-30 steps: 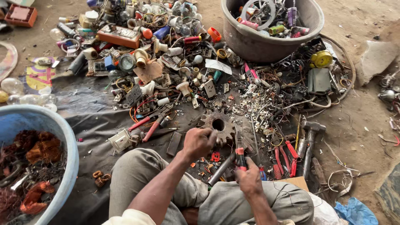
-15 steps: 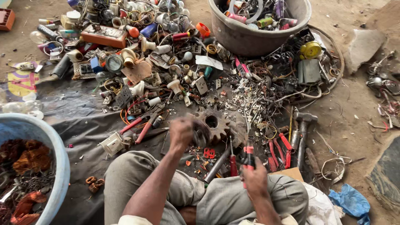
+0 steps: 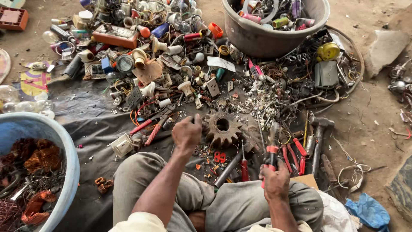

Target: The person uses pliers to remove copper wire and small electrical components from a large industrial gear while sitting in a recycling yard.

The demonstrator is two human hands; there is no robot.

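A seated person works over a dark grey ground sheet (image 3: 86, 116) strewn with scrap. At frame centre lies a rusty brown toothed metal gear wheel (image 3: 223, 127), flat on the sheet, its centre hole facing up. The left hand (image 3: 187, 132) sits just left of it, fingers curled into a loose fist touching the gear's left edge (what they enclose, if anything, I cannot tell). The right hand (image 3: 275, 182), lower right of centre, is closed around the red handles of grey-jawed pliers (image 3: 271, 150), whose long axis runs nearly upright in the frame, nose pointing to the top, just right of the gear. Red-handled screwdrivers (image 3: 243, 165) and a steel hammer (image 3: 318, 141) crowd beside them. A blue plastic tub (image 3: 64, 159) of copper wire fills the lower left; a grey bucket (image 3: 257, 41) stands top centre-right.
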